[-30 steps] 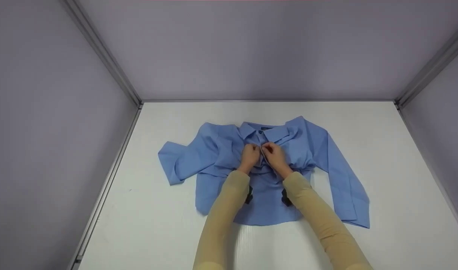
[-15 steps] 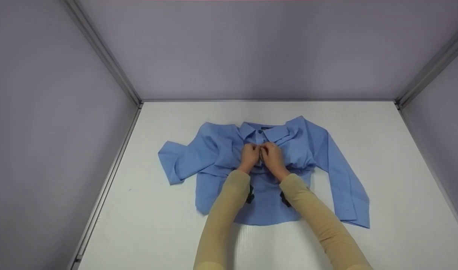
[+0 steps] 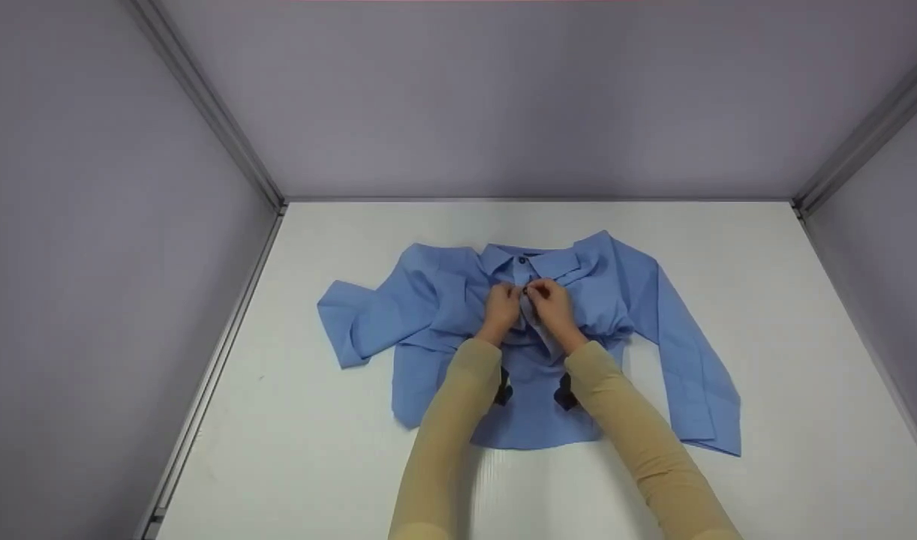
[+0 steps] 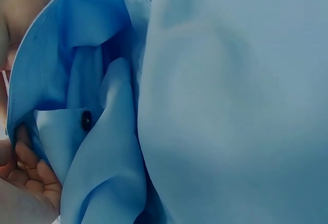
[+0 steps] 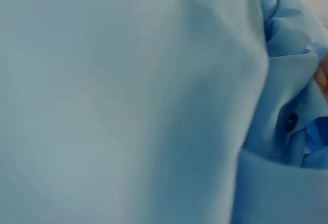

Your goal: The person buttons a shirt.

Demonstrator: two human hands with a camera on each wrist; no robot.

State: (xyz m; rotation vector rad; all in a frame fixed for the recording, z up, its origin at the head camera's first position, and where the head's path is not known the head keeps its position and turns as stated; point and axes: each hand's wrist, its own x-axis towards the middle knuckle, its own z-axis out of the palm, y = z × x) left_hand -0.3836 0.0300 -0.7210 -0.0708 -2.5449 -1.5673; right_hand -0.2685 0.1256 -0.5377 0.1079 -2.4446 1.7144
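A blue long-sleeved shirt (image 3: 421,300) lies front up, its collar toward the back wall and a dark button (image 3: 522,259) at the neck. Just below the collar, my left hand (image 3: 501,309) pinches the front edge from the left side. Close beside it, my right hand (image 3: 554,309) pinches the other side of the opening, with a small dark button (image 3: 526,290) at its fingertips. The placket between the hands is raised and folded. In the left wrist view the fabric bows open around another dark button (image 4: 86,120). Cloth hides most of the right wrist view, apart from a button (image 5: 291,122).
The shirt rests on a white table (image 3: 301,465) with grey panels (image 3: 533,97) at the back and both sides. Its left sleeve (image 3: 346,322) is folded over, while the right sleeve (image 3: 691,367) stretches toward the front. Dark wrist devices (image 3: 567,393) hang under the forearms.
My right hand's fingertips have drawn slightly up and away from the left hand, and a dark button now shows there. The left hand stays nearly in place; the placket gapes more between them.
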